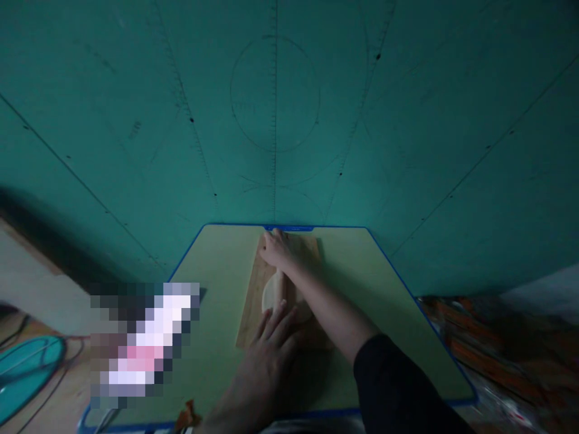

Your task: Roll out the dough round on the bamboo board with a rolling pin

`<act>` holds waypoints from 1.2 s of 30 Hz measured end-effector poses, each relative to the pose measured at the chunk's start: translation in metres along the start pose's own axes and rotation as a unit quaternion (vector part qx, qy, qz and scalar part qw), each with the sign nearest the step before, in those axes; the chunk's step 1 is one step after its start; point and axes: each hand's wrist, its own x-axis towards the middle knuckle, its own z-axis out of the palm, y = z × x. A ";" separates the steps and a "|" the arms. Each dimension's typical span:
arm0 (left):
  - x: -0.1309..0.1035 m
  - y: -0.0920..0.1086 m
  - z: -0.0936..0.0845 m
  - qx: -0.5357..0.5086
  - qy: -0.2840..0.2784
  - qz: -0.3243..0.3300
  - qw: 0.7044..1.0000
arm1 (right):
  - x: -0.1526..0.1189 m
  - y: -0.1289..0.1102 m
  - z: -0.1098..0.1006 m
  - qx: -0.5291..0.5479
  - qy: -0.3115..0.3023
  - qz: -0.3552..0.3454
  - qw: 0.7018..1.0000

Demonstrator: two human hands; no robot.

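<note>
Dark sleeve [398, 386] foremost, the right hand [275, 247] is gripping a rolling pin's [281, 284] far end — the left hand [272, 335], outspread, is covering its near end — across a pale disc [270, 294] on a wooden board [252, 304].

The board [248, 322] at the centre of the frame looks like bare wood, pale brown, matt and faintly grained. The slim rolling pin [280, 288] over it also seems to be plain wood, smooth and unpolished, and the pale disc [269, 293] beneath looks soft and matt, like dough. The surface [208, 256] has a smooth cream top with a dull sheen, edged in blue rim [407, 283] that looks like plastic. Behind, the green wall [294, 120] is flat and matt. At lower right, the black sleeve [393, 380] is matt cloth; at lower left, the teal basin [31, 367] looks like glossy plastic.
</note>
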 end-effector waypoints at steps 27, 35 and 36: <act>0.028 0.028 -0.008 -0.153 -0.042 0.034 0.987 | -0.001 0.047 0.003 0.078 -0.056 0.002 0.995; 0.033 0.041 -0.004 -0.150 -0.033 0.016 0.988 | -0.009 0.062 0.001 0.018 -0.060 0.038 0.997; 0.033 0.041 -0.002 -0.147 -0.032 0.020 0.988 | -0.010 0.061 -0.001 0.008 -0.059 0.042 0.997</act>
